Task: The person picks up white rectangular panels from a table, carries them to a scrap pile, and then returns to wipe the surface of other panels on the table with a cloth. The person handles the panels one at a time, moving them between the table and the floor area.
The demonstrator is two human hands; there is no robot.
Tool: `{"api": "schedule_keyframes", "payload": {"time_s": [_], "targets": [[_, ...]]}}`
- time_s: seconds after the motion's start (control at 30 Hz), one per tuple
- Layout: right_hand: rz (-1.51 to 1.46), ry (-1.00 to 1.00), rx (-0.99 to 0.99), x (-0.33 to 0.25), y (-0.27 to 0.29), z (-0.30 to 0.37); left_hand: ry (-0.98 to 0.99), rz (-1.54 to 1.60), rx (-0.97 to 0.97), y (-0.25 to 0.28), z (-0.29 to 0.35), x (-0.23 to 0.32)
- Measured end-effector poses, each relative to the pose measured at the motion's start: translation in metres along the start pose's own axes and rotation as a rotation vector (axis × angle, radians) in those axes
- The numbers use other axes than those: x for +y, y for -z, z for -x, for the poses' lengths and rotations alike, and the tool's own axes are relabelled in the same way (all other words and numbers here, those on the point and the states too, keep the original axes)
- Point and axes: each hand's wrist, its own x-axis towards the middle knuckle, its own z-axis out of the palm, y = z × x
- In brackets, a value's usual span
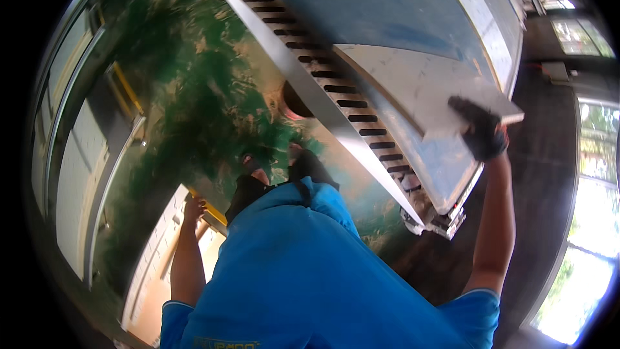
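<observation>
My right hand (481, 132), in a dark glove, grips the right end of a pale flat board (413, 87). Its fingers lie over the top face near the corner. The board is tilted above a large bluish table (381, 13), its long edge facing me. Low on the left, my bare left hand (195, 208) is beside a yellow bar (214, 213) and overlaps it in view. The left fingers are curled; whether they hold the bar is hidden.
A slotted metal strip (323, 74) edges the table. Another pale panel (481, 22) lies across it. Below my left arm stands a stack of pale panels (158, 265). A further rack of panels (81, 174) stands left on the green, dusty floor (194, 77). Windows (591, 220) line the right.
</observation>
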Motion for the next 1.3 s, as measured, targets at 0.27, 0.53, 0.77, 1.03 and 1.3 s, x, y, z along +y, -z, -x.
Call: {"api": "schedule_keyframes", "payload": {"time_s": [0.27,0.53,0.77,1.03,1.3], "targets": [[0.006,-0.153,0.218,0.011,0.037,-0.092,-0.240,-0.051,0.024,-0.024,-0.026,0.164],[0.056,-0.179,0.296,0.027,0.085,-0.197,-1.002,-0.538,-0.169,-0.183,0.102,0.451],[-0.014,-0.256,0.196,0.028,0.111,-0.242,-1.477,-0.824,-0.358,-0.309,0.264,0.625],[0.074,-0.226,0.424,0.024,0.085,-0.239,-1.553,-0.498,-1.059,-0.519,0.299,0.655],[-0.601,-1.148,1.366,-0.071,-0.083,-0.076,-1.754,-0.463,-0.908,-0.552,0.306,0.614]]}}
